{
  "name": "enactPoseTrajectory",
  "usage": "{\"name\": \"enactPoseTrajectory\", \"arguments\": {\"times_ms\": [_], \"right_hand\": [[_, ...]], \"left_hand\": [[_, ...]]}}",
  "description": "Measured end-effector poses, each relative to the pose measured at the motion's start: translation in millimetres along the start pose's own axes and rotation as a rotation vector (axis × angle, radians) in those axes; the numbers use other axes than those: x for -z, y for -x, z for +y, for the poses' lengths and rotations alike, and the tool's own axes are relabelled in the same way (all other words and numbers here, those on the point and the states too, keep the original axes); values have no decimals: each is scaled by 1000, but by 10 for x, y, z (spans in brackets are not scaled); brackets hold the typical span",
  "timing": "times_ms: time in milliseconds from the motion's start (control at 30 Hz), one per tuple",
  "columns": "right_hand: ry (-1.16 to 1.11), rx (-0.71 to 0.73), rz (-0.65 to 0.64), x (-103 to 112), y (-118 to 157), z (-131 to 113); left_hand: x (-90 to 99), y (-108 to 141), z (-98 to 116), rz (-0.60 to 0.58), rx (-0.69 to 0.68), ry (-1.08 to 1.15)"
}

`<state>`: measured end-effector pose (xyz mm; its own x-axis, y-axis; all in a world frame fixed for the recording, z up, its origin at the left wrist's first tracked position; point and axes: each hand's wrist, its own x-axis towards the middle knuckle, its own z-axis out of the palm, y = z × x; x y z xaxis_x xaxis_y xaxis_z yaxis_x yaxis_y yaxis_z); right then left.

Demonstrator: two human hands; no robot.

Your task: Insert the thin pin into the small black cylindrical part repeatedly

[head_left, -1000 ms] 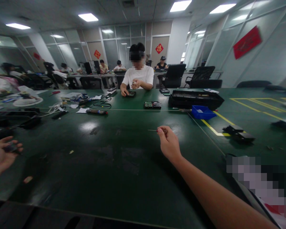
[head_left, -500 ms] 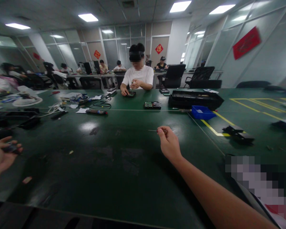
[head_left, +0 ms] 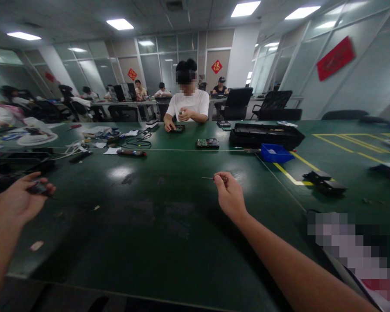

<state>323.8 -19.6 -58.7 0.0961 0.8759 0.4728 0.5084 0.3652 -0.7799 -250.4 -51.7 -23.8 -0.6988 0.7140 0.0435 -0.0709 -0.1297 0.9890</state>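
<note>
My right hand (head_left: pixel 231 196) is closed round the handle of a small screwdriver (head_left: pixel 208 178), above the green table (head_left: pixel 126 242). Its thin metal shaft points left and touches nothing. At the far left, my left hand (head_left: pixel 15 201) holds a small dark object (head_left: pixel 39 188) between thumb and fingers, off the table. Blur and the fingers hide what kind of thing it is. A hard drive (head_left: pixel 207 143) with a green circuit board lies beyond my right hand.
Across the table a person (head_left: pixel 190 104) handles another dark device. A long black case (head_left: pixel 266 135), a blue bin (head_left: pixel 276 153) and black parts (head_left: pixel 325 183) lie to the right. Cables (head_left: pixel 139 139), a power screwdriver-like tool (head_left: pixel 132 153) and small scraps (head_left: pixel 37 246) lie left.
My left hand has moved right and slightly up with the dark object, coming further into view. My right hand and the screwdriver have hardly moved.
</note>
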Motion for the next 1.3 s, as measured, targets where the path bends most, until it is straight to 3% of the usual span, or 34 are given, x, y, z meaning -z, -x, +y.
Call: {"name": "enactPoseTrajectory", "arguments": {"times_ms": [67,233,300,567,733,867,1000,1133,1300], "right_hand": [[4,3,5,1,1,1],[-2,-3,6,6,1,12],[-2,-4,4,10,-2,14],[-18,-13,22,18,3,24],[-10,-18,13,26,0,15],[-11,-17,27,12,-1,36],[-47,-28,22,-30,4,83],[-25,-36,-7,-57,10,79],[42,-47,10,5,5,-27]], "left_hand": [[-275,160,58,-32,57,89],[-994,585,99,-271,72,176],[-1267,748,68,-325,94,218],[-2334,1508,-67,-737,126,209],[-2843,1952,-281,-993,114,222],[-3031,2316,-521,-1076,60,45],[-2955,2524,-704,-1175,-169,-318],[-2836,2497,-811,-1205,-470,-553],[-2854,2313,-913,-1082,-560,-622]]}}
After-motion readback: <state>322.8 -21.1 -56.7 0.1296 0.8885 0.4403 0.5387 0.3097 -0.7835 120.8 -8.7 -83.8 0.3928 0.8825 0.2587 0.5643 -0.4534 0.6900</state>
